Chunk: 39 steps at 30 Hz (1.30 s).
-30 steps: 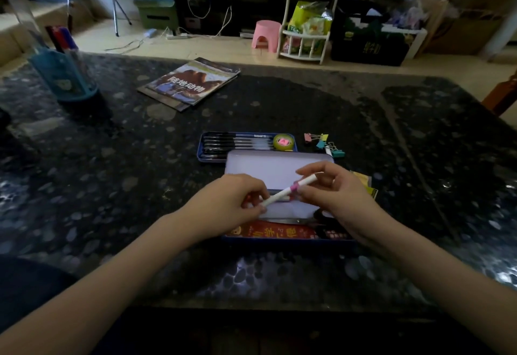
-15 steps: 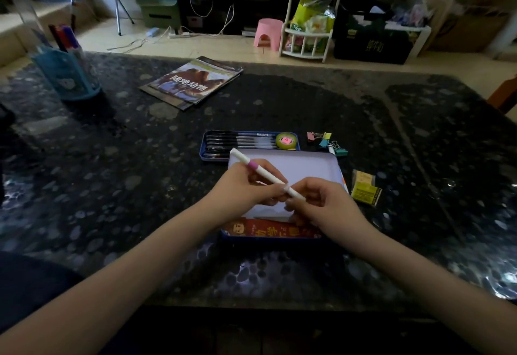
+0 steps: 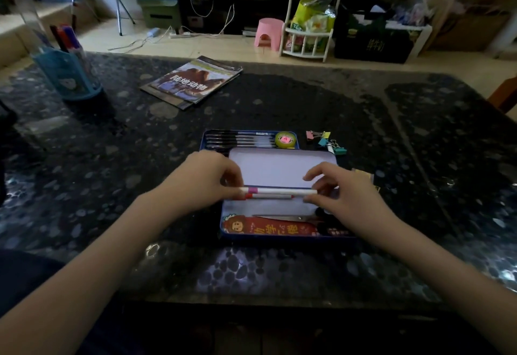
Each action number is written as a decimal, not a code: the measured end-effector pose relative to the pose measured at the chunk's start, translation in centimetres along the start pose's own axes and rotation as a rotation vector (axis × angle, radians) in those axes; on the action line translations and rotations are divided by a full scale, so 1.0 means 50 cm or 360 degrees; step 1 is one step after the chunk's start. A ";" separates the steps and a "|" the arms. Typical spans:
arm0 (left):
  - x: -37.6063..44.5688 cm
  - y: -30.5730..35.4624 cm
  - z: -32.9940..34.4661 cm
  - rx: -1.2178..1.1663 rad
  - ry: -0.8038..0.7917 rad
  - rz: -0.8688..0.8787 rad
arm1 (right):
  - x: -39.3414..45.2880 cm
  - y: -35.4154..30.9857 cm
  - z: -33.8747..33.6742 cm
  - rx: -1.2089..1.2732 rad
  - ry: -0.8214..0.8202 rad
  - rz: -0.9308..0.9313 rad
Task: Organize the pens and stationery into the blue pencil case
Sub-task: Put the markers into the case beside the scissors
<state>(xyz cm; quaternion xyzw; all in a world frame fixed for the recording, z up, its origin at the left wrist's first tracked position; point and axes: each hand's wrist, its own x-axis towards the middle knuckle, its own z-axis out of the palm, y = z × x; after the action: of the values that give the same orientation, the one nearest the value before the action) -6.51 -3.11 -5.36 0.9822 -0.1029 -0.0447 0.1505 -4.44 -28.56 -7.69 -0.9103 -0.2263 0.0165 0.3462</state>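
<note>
While both hands (image 3: 207, 178) pinch it, pen (image 3: 279, 190) lies level.

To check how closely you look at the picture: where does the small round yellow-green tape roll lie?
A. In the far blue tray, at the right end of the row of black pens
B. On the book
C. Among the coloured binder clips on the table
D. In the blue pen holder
A: the small round yellow-green tape roll sits inside the far blue tray, right of the row of black pens.
</note>
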 end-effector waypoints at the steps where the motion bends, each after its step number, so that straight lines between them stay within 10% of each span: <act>1: -0.002 0.002 0.004 0.0090 -0.0049 0.0008 | -0.002 0.002 0.005 -0.0025 -0.0007 0.0022; 31: 0.021 -0.028 0.049 -0.0182 -0.0140 -0.0101 | 0.017 0.024 0.047 -0.0120 -0.0043 -0.0061; 39: 0.025 -0.038 0.048 -0.0242 -0.0097 -0.0206 | 0.081 0.093 -0.048 -0.0329 0.0459 0.0144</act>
<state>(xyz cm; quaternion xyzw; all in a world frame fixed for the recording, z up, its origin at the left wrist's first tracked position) -5.23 -2.27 -8.28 0.9707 -0.0400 -0.0918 0.2182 1.51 -31.38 -8.31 -0.9432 -0.1335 -0.1221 0.2786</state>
